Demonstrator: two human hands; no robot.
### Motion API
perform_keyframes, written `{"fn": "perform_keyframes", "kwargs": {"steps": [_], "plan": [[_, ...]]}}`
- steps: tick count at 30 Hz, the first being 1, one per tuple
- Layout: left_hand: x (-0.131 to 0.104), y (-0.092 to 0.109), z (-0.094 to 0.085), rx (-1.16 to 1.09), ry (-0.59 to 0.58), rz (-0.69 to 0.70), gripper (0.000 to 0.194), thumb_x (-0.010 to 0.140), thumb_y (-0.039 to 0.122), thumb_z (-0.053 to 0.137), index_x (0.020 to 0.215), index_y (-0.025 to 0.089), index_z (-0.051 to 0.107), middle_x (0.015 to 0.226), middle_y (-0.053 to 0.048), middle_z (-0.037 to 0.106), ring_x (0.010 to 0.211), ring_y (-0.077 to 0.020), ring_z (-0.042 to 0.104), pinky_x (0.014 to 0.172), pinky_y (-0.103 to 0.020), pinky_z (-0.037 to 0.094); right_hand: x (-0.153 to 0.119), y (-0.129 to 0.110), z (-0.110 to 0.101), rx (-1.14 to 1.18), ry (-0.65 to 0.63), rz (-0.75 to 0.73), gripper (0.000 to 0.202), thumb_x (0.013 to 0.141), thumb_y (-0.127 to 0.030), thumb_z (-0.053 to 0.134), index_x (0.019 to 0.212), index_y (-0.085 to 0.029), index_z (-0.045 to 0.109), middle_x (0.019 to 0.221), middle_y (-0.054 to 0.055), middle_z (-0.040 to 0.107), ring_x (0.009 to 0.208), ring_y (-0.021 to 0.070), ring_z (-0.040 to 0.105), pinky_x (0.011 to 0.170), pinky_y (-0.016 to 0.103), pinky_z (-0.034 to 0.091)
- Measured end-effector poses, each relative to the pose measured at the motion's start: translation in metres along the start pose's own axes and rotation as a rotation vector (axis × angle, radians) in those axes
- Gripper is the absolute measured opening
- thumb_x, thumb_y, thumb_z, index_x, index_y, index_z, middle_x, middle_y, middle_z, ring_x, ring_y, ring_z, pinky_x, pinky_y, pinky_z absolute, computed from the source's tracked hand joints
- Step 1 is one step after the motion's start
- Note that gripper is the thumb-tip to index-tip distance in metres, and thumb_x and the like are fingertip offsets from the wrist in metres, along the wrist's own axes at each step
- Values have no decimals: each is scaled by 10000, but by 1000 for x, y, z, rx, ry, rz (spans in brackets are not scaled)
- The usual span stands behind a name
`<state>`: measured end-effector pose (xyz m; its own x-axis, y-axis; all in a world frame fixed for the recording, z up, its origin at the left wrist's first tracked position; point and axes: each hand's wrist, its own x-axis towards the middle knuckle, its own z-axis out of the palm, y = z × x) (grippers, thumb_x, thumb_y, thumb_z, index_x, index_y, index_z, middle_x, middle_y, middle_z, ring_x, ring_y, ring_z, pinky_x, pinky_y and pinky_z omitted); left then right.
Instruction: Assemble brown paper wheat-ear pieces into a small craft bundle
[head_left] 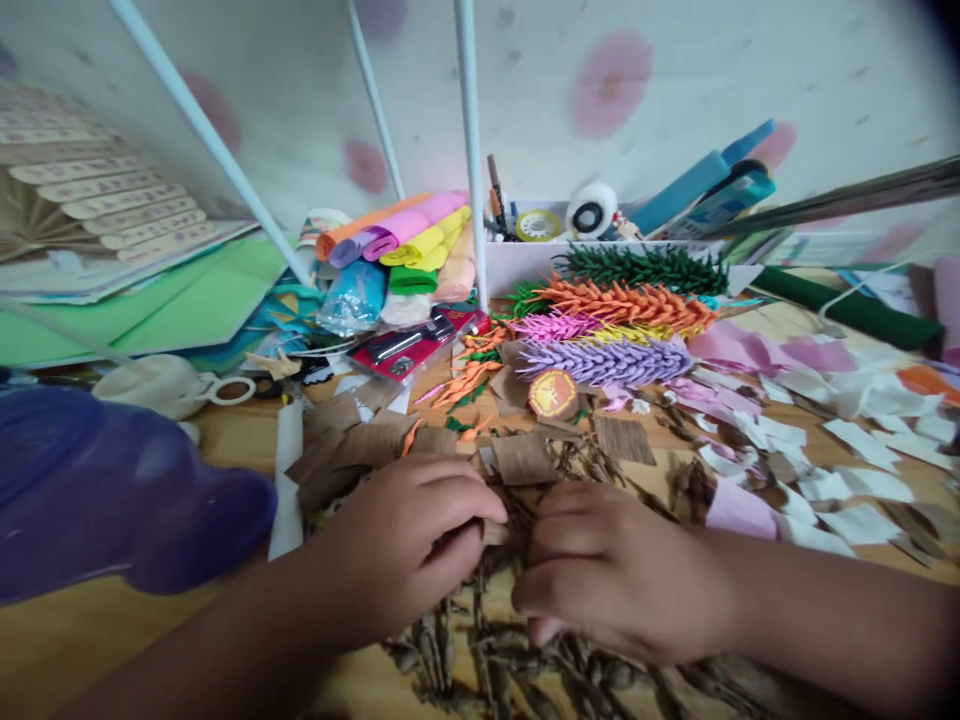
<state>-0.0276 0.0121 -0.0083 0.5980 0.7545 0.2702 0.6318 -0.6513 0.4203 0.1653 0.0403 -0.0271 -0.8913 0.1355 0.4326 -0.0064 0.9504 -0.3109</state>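
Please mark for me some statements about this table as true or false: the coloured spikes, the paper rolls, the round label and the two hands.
1. The purple spike lies nearer to the hands than the dark green spike. True.
2. The coloured paper rolls lie to the right of the white box. False: they lie to its left.
3. The round label has a red and yellow design. True.
4. The left hand holds a pair of scissors. False: a small brown piece is at its fingertips.
5. The right hand is over dark brown twisted pieces. True.
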Motion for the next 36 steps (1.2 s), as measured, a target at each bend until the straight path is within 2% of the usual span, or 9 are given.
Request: {"fn": "perform_keyframes", "kwargs": {"steps": [3, 6, 9, 15, 22, 30, 36], "plan": [[-1, 5, -1, -30, -49, -14, 140, 756, 159, 415, 748, 185, 552, 704, 8, 584, 650, -96, 514, 598, -212, 395, 2, -2, -5, 147, 73, 76, 168, 824, -200, 376, 827, -145, 534, 715, 42, 570, 690, 92, 519, 642, 225, 416], [-2, 10, -4, -72, -107, -15, 174, 776, 192, 399, 670, 176, 537, 642, 10, 553, 610, -93, 492, 568, -212, 373, 3, -4, -7, 197, 157, 135, 155, 816, -159, 381, 899, -168, 513, 773, 51, 577, 749, 94, 542, 666, 214, 445], [-3, 11, -6, -95, -112, -28, 217, 788, 213, 381, 630, 171, 524, 604, 8, 529, 581, -92, 475, 548, -216, 360, 2, -6, -7, 242, 197, 188, 181, 814, -147, 386, 956, -193, 487, 791, 50, 588, 789, 105, 558, 679, 218, 463], [-4, 9, -5, -96, -98, -17, 200, 789, 215, 388, 647, 162, 519, 614, 5, 524, 589, -88, 466, 559, -216, 354, 0, -4, -8, 343, 301, 284, 150, 811, -154, 390, 923, -207, 474, 713, 25, 562, 686, 101, 554, 587, 216, 466], [0, 0, -3, -47, -141, -73, 216, 790, 212, 371, 615, 157, 485, 599, 10, 502, 579, -85, 455, 534, -200, 343, 5, -4, -7, 351, 252, 262, 157, 781, -113, 441, 917, -139, 516, 719, 24, 585, 670, 68, 527, 611, 171, 437], [4, -4, 0, -68, -108, 18, 118, 756, 196, 453, 676, 183, 538, 595, 17, 539, 580, -87, 492, 531, -183, 371, 5, 4, -9, 668, 321, 373, 86, 770, -121, 469, 793, -121, 552, 702, 1, 588, 656, 44, 541, 603, 153, 444], [4, -4, -1, -100, -61, -9, 110, 753, 179, 461, 678, 171, 542, 614, 16, 555, 586, -73, 506, 556, -170, 390, 1, 4, -12, 535, 250, 307, 163, 812, -177, 399, 677, -128, 474, 581, -23, 479, 542, 34, 447, 514, 132, 381]]}}
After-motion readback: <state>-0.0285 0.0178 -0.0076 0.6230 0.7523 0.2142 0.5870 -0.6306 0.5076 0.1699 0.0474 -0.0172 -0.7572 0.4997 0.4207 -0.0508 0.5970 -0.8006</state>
